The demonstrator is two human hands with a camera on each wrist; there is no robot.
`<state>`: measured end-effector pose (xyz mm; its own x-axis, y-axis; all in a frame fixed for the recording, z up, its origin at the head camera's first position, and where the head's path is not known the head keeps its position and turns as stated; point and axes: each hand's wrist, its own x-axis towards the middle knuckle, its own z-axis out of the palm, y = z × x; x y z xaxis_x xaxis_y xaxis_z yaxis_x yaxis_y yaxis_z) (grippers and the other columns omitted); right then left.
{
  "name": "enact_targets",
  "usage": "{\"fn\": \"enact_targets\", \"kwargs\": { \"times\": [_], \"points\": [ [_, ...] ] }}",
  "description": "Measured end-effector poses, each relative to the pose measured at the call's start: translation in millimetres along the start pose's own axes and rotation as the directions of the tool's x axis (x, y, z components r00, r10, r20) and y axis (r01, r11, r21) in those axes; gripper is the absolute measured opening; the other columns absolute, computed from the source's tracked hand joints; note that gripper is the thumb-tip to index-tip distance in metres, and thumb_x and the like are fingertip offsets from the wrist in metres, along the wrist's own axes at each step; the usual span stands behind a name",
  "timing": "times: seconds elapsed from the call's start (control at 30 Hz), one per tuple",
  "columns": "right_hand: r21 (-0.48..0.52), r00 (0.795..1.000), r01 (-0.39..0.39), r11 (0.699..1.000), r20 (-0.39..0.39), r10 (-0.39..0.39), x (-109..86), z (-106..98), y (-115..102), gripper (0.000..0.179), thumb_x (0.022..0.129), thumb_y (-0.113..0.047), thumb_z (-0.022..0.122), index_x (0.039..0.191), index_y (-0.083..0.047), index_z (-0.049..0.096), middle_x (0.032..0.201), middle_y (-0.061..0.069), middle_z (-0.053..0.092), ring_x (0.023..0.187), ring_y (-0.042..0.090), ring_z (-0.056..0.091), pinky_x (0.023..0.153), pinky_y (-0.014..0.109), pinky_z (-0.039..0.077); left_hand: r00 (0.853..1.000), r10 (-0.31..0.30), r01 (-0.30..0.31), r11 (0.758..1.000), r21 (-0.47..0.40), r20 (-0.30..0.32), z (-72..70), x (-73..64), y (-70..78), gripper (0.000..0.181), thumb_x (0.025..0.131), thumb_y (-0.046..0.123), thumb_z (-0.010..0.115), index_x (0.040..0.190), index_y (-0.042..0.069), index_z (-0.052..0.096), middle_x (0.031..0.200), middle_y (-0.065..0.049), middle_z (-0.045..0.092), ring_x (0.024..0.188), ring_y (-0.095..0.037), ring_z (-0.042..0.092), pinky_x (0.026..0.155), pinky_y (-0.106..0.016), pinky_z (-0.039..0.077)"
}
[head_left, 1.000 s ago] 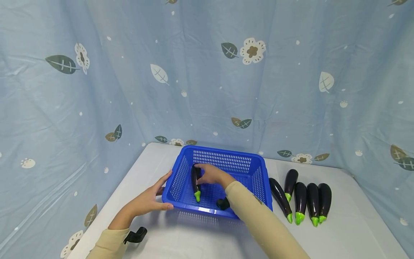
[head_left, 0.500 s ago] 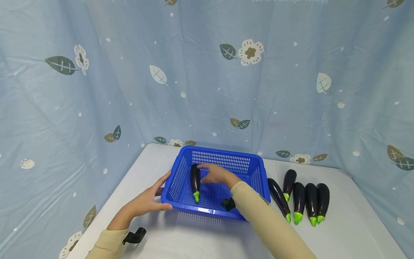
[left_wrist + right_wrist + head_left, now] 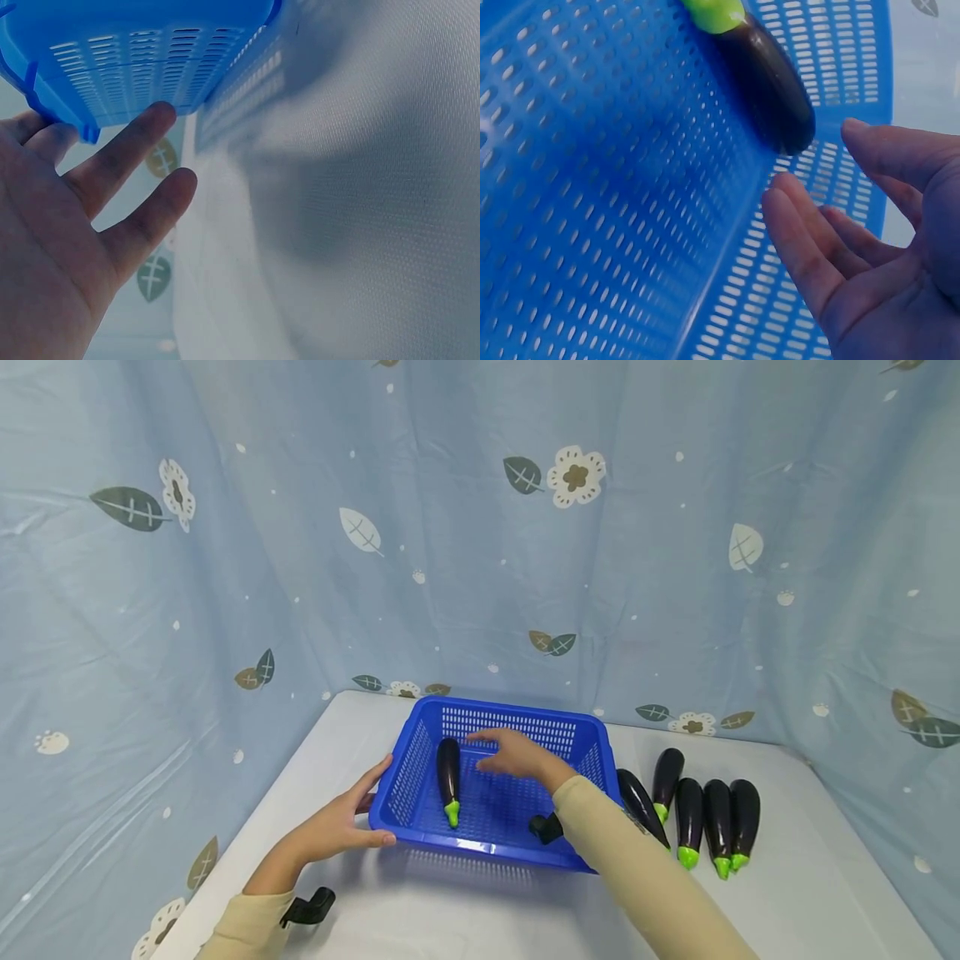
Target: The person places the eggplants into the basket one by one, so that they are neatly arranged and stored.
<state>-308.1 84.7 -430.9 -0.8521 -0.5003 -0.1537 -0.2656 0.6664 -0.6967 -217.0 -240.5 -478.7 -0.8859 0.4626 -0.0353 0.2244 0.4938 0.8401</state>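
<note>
Loose eggplant point(image 3: 448, 768) lying at nine o'clock inside the blue basket point(image 3: 480, 847), green cap toward six. The right-hand grip point(image 3: 521, 756) is just off its three o'clock, fingers apart, holding nothing; the right wrist view shows the gap at the fat end. Left-hand grip point(image 3: 333, 827) touches the basket's eight o'clock corner, and only its wrist view catches two fingers stretched straight. White table point(image 3: 817, 860), blue leafy curtain point(image 3: 450, 568) at twelve, five more eggplants point(image 3: 690, 818) around three.
</note>
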Motion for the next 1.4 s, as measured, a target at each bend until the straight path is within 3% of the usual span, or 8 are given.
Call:
{"fn": "enact_targets", "kwargs": {
  "times": [0.2,0.67,0.87,1.1,1.4],
  "points": [
    [-0.046,0.996,0.013,0.999,-0.088,-0.017,-6.1,-11.8,4.8,0.047,0.096,-0.012,0.071,0.142,-0.015,0.061,0.147,0.010,0.055,0.139,0.032,0.048,0.110,0.049,0.043,1.000,0.003,-0.003,1.000,0.004,0.004,-0.7,0.7,2.2,0.115,0.083,0.034,0.084,0.165,0.026,0.004,0.163,-0.027,0.024,0.135,-0.049,0.047,0.104,-0.070,0.038],
    [-0.070,0.992,-0.011,0.998,-0.126,0.003,-20.4,-29.4,15.4,0.048,0.096,-0.013,0.071,0.142,-0.016,0.060,0.143,0.013,0.057,0.136,0.034,0.050,0.108,0.052,0.044,1.000,0.022,-0.022,1.000,-0.001,0.005,-1.5,1.4,1.6,0.115,0.084,0.032,0.085,0.165,0.027,0.004,0.162,-0.028,0.024,0.135,-0.049,0.047,0.103,-0.070,0.039],
    [-0.054,0.991,-0.014,0.998,-0.137,0.006,-25.2,-31.8,23.1,0.047,0.096,-0.012,0.071,0.142,-0.014,0.061,0.141,0.014,0.058,0.131,0.035,0.054,0.103,0.052,0.048,1.000,0.023,-0.023,1.000,-0.007,0.006,-1.2,0.4,3.5,0.115,0.082,0.030,0.085,0.165,0.027,0.005,0.164,-0.027,0.022,0.135,-0.050,0.047,0.103,-0.070,0.038],
    [0.001,0.990,-0.026,1.000,-0.141,0.026,-34.5,-42.8,25.1,0.046,0.098,-0.008,0.068,0.143,-0.010,0.059,0.139,0.017,0.057,0.102,0.027,0.069,0.084,0.040,0.059,1.000,0.022,-0.022,1.000,-0.005,0.001,0.0,0.2,1.2,0.115,0.083,0.031,0.085,0.165,0.027,0.005,0.163,-0.028,0.022,0.135,-0.050,0.047,0.103,-0.070,0.039],
    [-0.021,0.982,-0.012,1.000,-0.187,0.008,-45.1,-56.5,27.8,0.044,0.097,-0.009,0.068,0.141,-0.010,0.059,0.137,0.019,0.057,0.093,0.026,0.068,0.075,0.035,0.059,1.000,0.011,-0.011,1.000,-0.011,-0.002,0.6,0.5,-1.7,0.114,0.084,0.032,0.084,0.165,0.026,0.004,0.163,-0.026,0.024,0.136,-0.048,0.047,0.104,-0.071,0.036]
  ]
}}
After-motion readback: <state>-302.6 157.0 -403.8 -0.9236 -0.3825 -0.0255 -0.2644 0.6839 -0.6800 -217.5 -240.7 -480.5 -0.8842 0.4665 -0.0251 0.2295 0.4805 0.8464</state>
